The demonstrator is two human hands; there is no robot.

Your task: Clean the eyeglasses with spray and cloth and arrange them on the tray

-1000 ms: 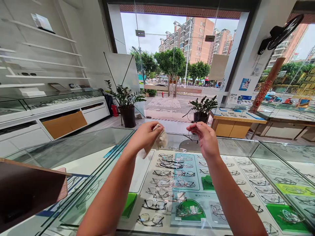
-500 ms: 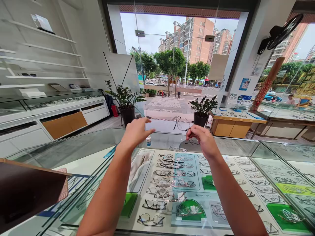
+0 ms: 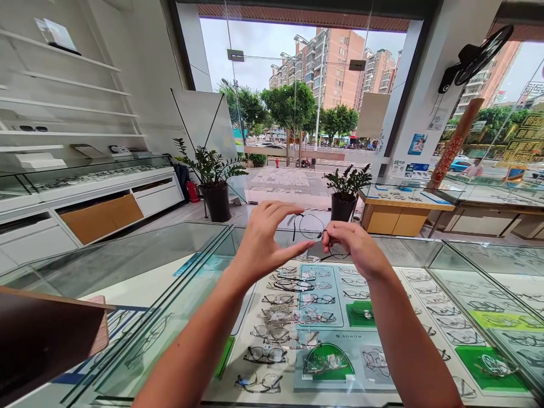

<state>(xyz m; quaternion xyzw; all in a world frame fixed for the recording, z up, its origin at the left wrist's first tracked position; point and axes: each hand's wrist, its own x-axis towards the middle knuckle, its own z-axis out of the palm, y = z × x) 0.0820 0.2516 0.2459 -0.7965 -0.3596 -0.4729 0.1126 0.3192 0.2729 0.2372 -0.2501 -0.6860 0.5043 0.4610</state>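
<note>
My right hand (image 3: 355,245) pinches a pair of thin, dark, round-framed eyeglasses (image 3: 300,233) near the bridge, above the glass counter. One round rim and a folded-out temple stick out to the left of my fingers; the other rim hangs partly behind my hand. My left hand (image 3: 272,235) is beside the glasses with thumb and fingers spread wide around the left rim. Whether its fingertips touch the frame I cannot tell. Below both hands, rows of eyeglasses (image 3: 278,298) lie inside the glass display case (image 3: 238,362).
A dark brown panel (image 3: 42,340) juts in at the lower left. Green display blocks (image 3: 488,368) stand among the frames in the case. Beyond the counter are two potted plants (image 3: 216,198), a wooden display cabinet (image 3: 399,218) and a wall fan (image 3: 480,59).
My left hand has moved right, up to the left rim of the eyeglasses. The glasses have dropped slightly in my right hand. The view has shifted a little.
</note>
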